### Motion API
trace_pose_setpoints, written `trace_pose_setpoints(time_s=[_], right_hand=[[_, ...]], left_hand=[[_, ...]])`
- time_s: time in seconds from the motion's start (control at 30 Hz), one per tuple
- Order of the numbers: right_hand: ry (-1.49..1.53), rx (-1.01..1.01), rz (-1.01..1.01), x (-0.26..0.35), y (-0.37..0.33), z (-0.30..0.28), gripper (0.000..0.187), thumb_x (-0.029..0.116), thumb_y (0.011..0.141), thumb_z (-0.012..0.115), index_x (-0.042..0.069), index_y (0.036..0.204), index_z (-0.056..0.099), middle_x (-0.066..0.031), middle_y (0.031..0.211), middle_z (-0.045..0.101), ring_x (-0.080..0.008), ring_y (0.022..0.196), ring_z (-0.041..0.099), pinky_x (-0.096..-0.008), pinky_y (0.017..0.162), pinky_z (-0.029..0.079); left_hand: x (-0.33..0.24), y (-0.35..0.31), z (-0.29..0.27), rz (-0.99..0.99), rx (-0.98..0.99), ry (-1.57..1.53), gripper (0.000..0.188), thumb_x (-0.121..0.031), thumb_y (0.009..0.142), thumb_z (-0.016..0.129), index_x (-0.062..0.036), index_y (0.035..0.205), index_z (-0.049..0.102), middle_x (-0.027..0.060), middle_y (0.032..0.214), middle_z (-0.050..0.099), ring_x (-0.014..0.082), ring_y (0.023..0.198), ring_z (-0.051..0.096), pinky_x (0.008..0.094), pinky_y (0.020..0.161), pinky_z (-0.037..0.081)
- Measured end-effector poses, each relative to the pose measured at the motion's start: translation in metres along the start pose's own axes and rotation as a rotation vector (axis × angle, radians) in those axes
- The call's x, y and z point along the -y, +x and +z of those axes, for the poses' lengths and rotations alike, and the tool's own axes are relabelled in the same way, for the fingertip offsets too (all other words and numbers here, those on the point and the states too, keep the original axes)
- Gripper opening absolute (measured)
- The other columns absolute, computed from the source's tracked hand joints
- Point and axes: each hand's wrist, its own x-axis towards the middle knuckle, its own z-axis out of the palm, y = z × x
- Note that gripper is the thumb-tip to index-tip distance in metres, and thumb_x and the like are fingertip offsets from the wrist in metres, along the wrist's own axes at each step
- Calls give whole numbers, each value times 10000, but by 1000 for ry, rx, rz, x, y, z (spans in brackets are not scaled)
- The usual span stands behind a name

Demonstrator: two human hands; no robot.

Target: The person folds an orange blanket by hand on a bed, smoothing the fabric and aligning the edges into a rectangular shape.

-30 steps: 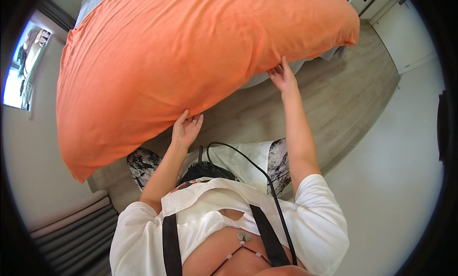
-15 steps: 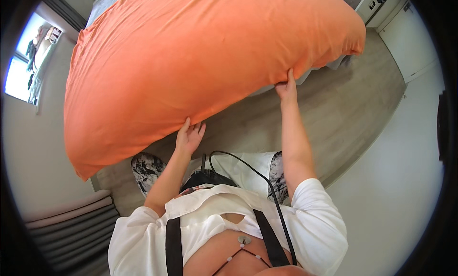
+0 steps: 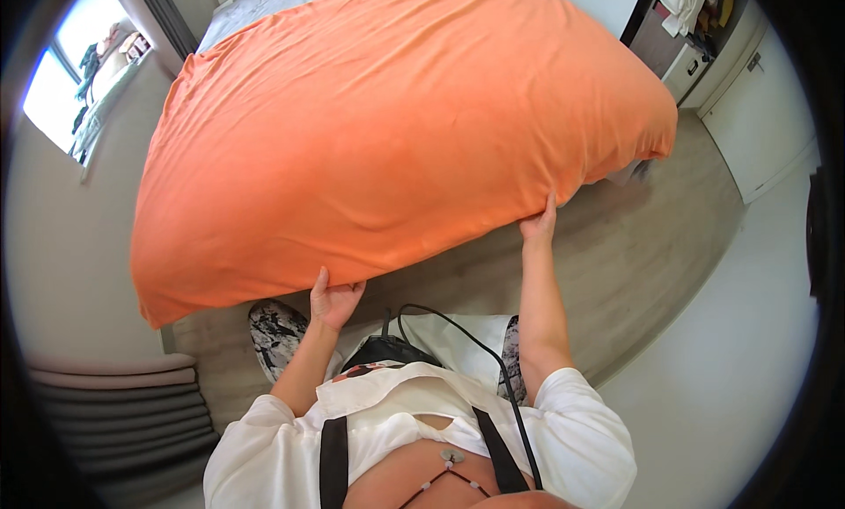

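Observation:
An orange duvet (image 3: 378,148) spreads over the bed and fills the upper middle of the view, its near edge hanging toward me. My left hand (image 3: 334,307) is at the lower part of that edge, thumb up against the cloth and fingers curled beneath the rim. Farther right and a little higher, my right hand (image 3: 539,226) grips the same edge, thumb on top, the other fingers mostly hidden under it. A strip of grey bed sheet (image 3: 251,14) shows at the far left. Pale fabric (image 3: 627,172) peeks out below the duvet's right corner.
Wood-look floor (image 3: 634,245) runs between the bed and a white wall at right. A door (image 3: 766,113) and a wardrobe with hanging clothes (image 3: 687,6) stand far right. Grey padded layers (image 3: 119,421) lie lower left, below a window (image 3: 66,91). A black cable (image 3: 480,340) crosses my front.
Both hands and the duvet's near edge sit lower in the view, closer to my body. My left fingers were spread before and now curl under the edge. More of the far room shows.

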Motion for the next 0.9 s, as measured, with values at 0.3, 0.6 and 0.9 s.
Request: trace_pose_setpoints(time_s=[0.3, 0.6, 0.9], right_hand=[[-128, -22, -150, 31, -30, 10, 449, 304, 766, 540, 64, 1125, 419, -75, 1116, 473, -225, 1018, 456, -375, 853, 384], [-284, -166, -546, 27, -59, 0, 436, 198, 805, 503, 19, 1174, 354, -99, 1152, 426, -216, 1020, 439, -359, 839, 391], [-223, -126, -484, 50, -59, 17, 338, 172, 824, 462, 40, 1131, 408, -71, 1135, 450, -206, 1035, 432, -366, 869, 368]], left_hand=[[-17, -30, 9, 12, -20, 223, 206, -94, 710, 573, -70, 908, 525, 32, 924, 548, 158, 857, 514, 258, 695, 400], [-12, -46, -6, 345, -313, 570, 197, -91, 730, 538, -53, 916, 486, 49, 819, 543, 159, 665, 547, 257, 485, 448], [-12, -4, -20, 108, -131, 213, 339, -209, 771, 536, -71, 1065, 436, 42, 1107, 463, 195, 1059, 394, 398, 920, 278]])
